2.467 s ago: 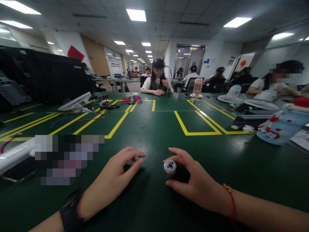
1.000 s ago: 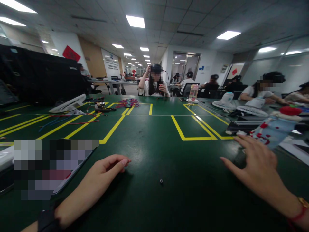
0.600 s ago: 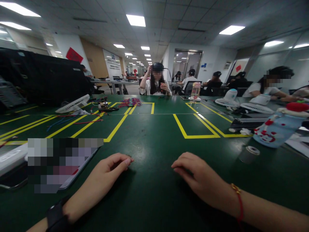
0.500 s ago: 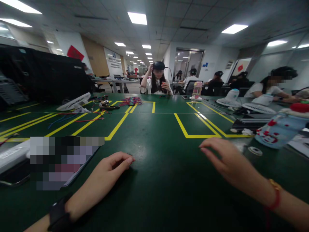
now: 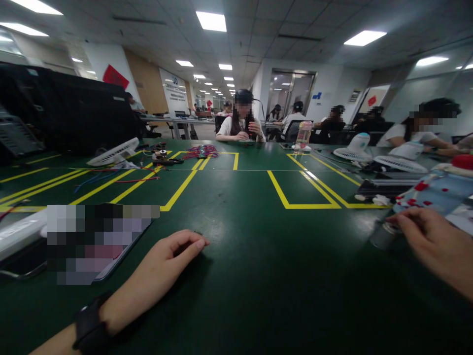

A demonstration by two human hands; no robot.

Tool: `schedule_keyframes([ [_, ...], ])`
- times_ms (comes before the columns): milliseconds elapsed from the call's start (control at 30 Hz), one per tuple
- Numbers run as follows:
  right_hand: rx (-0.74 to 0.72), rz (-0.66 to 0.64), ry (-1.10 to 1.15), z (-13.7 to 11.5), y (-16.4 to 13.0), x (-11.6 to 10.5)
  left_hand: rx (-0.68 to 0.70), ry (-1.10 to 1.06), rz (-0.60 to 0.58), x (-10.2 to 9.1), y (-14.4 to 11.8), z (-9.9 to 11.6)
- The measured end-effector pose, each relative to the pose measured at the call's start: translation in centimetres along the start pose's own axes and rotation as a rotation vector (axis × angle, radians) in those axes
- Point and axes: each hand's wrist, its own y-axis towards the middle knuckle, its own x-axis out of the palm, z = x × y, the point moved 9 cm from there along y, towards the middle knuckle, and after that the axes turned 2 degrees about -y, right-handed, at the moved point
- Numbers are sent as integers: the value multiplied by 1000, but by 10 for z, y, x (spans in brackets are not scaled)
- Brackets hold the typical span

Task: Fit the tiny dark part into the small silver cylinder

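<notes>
The right hand is touching the small motor with its grip around it. The left hand is lying loosely curled, holding nothing, on the surface.

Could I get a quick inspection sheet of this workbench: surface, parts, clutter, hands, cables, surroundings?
Surface: green mat with yellow tape boxes.
Job's things: small grey cylinder at the right fingertips.
Clutter: patterned bottle lying flat; white fan parts.
Hands: left hand resting, loosely curled, empty; right hand touching the cylinder, grip unclear.
Cables: red and blue wires far left.
Surroundings: seated people beyond.
</notes>
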Motion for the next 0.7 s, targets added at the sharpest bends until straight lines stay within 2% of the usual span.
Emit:
schedule_keyframes([
  [133, -24, -122, 10, -18, -8, -1, -4, 1, 2, 0, -1, 1],
  [400, 32, -105, -2, -4, -6, 0, 6, 2, -4, 0, -1, 1],
  [567, 24, -36, -10, 0, -4, -4, 9, 5, -6, 0, -1, 0],
  [700, 39, -55, -6, 2, -5, -3, 4, 9, -10, 0, -1, 0],
])
